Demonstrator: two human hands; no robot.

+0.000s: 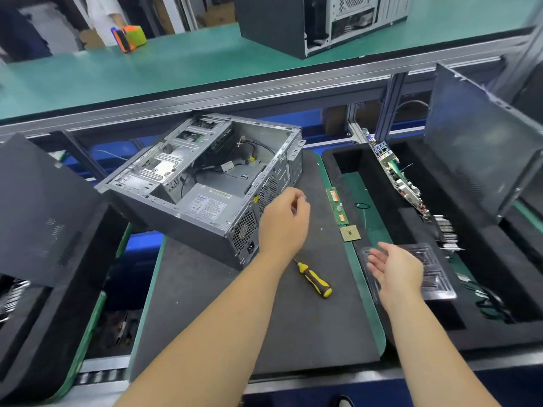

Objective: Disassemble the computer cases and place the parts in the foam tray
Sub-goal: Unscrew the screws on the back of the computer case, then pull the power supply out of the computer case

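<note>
Grey metal computer case [205, 183] is lying open just left of the left hand [283, 221], whose loosely curled grip is holding nothing, while the spread right hand [395, 270] is hovering nearer the foam tray [367, 168].

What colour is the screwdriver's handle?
Yellow and black, clearest in the head view: the screwdriver lies on the dark mat.

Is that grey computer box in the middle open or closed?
Open. The computer case lies on its side with no side cover, so its cables, metal brackets and labelled power supply show.
</note>
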